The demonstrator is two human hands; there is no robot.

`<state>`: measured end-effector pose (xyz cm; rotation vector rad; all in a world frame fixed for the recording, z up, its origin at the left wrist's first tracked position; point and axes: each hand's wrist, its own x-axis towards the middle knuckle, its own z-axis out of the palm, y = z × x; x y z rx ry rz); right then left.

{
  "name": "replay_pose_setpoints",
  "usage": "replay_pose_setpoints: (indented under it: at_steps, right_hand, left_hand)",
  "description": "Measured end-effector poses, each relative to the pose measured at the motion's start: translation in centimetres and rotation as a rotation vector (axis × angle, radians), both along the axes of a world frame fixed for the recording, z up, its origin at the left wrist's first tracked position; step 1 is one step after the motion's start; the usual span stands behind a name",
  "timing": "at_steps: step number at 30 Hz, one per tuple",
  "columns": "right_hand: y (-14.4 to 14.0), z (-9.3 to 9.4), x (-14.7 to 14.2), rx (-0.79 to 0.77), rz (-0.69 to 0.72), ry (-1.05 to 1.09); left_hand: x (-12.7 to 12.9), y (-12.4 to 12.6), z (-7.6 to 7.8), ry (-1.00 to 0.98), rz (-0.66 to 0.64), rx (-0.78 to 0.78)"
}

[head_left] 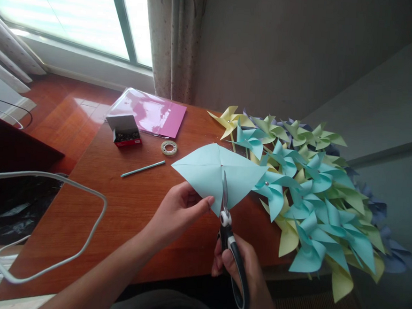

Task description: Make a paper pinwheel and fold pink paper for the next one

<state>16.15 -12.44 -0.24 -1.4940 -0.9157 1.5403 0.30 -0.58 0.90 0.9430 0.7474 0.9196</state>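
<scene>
A light-blue square of paper (205,166), creased along its diagonals, is held up over the table by my left hand (184,207). The thumb lies on top near the lower corner and the fingers are underneath. My right hand (244,263) grips black-and-white scissors (225,222) by the handles. Their blades lie along the crease from the near corner towards the middle of the sheet. A small dark mark shows at the paper's centre. The sheet's right corner overlaps the nearest blue pinwheel in my view.
Several blue, yellow, green and purple paper pinwheels (308,199) crowd the table's right side. On the wooden table (117,219) also lie a tape roll (169,147), a light-blue stick (143,168), an open box (124,132) and pink paper (159,116). A white cable (98,213) loops at left.
</scene>
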Motion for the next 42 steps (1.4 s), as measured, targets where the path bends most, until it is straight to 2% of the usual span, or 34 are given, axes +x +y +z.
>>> replay_pose_setpoints:
  at_steps: [8,11,13,15,18,21,26,32,36,42]
  right_hand:
    - [-0.5,0.7,0.8,-0.016,0.108,-0.021]
    - [-0.9,0.6,1.4,-0.038,0.142,-0.105]
    - [-1.2,0.4,2.0,-0.049,0.107,-0.171]
    - [-1.4,0.1,2.6,-0.056,0.062,-0.306]
    - [-0.9,0.0,3.6,-0.002,0.025,-0.699]
    - [0.3,0.1,4.3,0.116,0.058,-1.036]
    - [2.4,0.1,4.5,0.172,0.181,-1.340]
    - [3.4,-0.6,5.0,0.227,0.207,-1.471]
    - [3.1,-1.3,5.5,0.293,0.170,-1.559]
    - [2.4,-1.8,5.2,0.276,0.173,-1.678]
  left_hand:
    - [-0.2,0.2,0.5,0.027,0.106,0.011]
    - [-0.6,0.2,0.3,0.036,0.224,-0.005]
    - [-0.9,0.3,0.2,0.011,0.333,-0.021]
    - [-1.2,0.4,0.2,-0.038,0.436,-0.042]
    - [-1.5,0.6,0.2,-0.096,0.506,-0.078]
    - [-1.4,0.6,0.1,-0.101,0.476,-0.110]
    - [-1.2,0.2,-0.5,-0.052,0.402,-0.150]
    - [-1.0,0.0,-1.1,-0.013,0.357,-0.224]
    - [-0.8,-0.5,-1.5,0.041,0.306,-0.241]
    - [-0.7,-0.8,-1.4,0.107,0.250,-0.210]
